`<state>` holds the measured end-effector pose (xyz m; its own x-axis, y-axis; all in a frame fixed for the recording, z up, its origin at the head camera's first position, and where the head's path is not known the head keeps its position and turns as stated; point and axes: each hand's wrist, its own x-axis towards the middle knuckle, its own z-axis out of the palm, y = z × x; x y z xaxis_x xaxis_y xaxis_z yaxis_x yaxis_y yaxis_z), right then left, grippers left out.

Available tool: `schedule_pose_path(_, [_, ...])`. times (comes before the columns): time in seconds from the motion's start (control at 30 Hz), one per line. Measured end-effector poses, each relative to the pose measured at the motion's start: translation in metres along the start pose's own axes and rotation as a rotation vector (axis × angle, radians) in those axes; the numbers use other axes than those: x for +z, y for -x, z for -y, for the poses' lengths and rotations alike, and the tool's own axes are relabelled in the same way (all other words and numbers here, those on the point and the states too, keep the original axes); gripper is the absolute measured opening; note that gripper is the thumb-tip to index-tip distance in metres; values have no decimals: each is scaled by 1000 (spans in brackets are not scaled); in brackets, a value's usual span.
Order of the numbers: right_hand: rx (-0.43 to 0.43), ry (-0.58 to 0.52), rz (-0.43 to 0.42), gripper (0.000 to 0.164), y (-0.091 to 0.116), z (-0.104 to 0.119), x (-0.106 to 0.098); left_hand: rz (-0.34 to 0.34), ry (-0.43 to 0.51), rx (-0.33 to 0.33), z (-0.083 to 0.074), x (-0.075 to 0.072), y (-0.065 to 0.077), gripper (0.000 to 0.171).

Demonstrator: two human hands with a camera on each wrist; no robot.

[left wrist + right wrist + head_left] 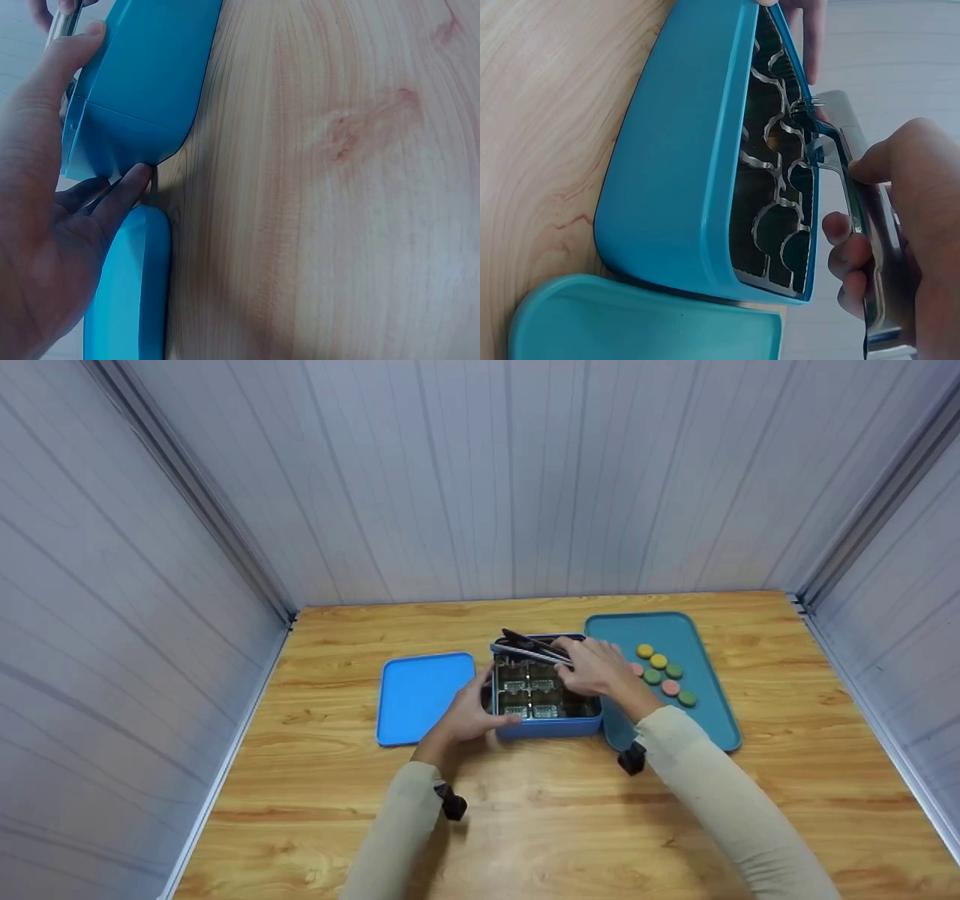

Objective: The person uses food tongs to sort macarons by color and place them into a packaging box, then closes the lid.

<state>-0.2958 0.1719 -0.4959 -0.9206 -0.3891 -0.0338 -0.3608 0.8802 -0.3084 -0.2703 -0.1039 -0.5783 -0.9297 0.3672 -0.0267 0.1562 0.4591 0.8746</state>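
Note:
A blue box (559, 727) holds a clear insert (529, 690) divided into compartments. My left hand (471, 711) steadies its near left corner, thumb along the front rim and outstretched fingers against the left wall. In my right hand (596, 666) are metal tongs (536, 649), gripped between thumb and fingers. The tongs slant over the far part of the box, with their dark tips at the far left corner. In the right wrist view the tongs (870, 225) reach the far rim; I cannot tell whether anything is between their tips.
Right of the box, a teal tray (709, 720) bears several macarons (670, 687) in yellow, green and pink. A flat blue lid (420, 697) lies to the left. All stand on a wooden table (525, 825) with panelled walls (510, 480) behind and at both sides.

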Motion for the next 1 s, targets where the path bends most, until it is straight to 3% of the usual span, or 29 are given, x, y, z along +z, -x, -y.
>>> schedule_pose_path(0.17, [4, -10, -10, 51, 6, -7, -6, 7, 15, -7, -1, 1, 1, 122])
schedule_pose_path(0.5, [-2, 77, -42, 46, 15, -26, -17, 13, 7, -18, -1, 0, 1, 121])
schedule_pose_path(1.0, [96, -117, -137, 52, 42, -47, -20, 3, 5, -10, 1, 0, 0, 121])
